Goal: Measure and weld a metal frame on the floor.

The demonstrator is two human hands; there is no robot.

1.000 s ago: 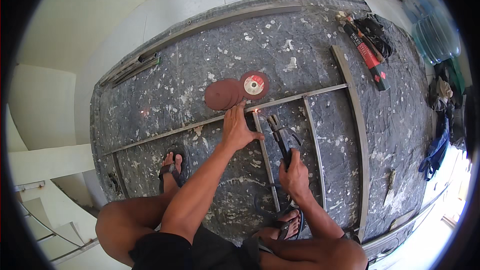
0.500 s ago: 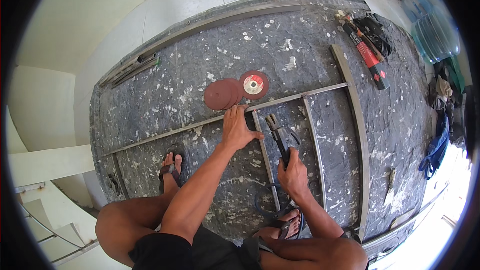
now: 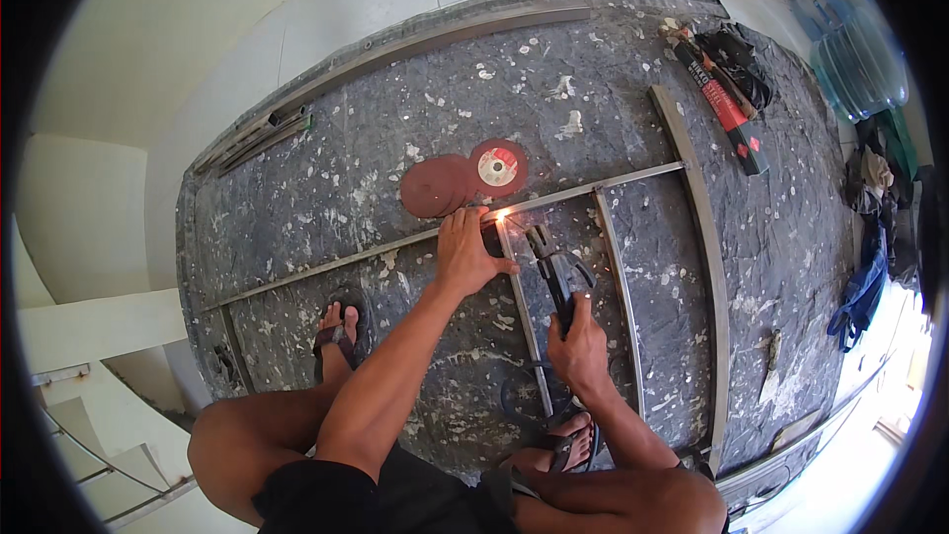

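A long square metal tube point(image 3: 326, 264) runs across a frame lying on the ground sheet, with a short crossbar point(image 3: 527, 321) meeting it. My left hand point(image 3: 467, 255) grips that corner, fingers over the long tube and thumb pressed against the crossbar. Closed around the handle of a black welding electrode holder point(image 3: 557, 282) is my right hand point(image 3: 581, 351). The holder's jaws point toward the joint, where a bright orange welding spark point(image 3: 501, 217) glows. The thin electrode is barely visible. Just beyond my left hand lie reddish-brown cutting discs point(image 3: 432, 187), one bearing a red and white label point(image 3: 497, 167).
A second crossbar point(image 3: 621, 297) and a thicker metal bar point(image 3: 704, 267) stretch along the right. Farther off sit an electrode box point(image 3: 727, 114) and water jugs point(image 3: 862, 64). Tubes point(image 3: 262, 138) lie at far left. My sandaled feet flank the work on the paint-spotted sheet point(image 3: 326, 178).
A bright spark has appeared at the joint of the long tube and the crossbar. Both hands keep nearly the same places and grips.
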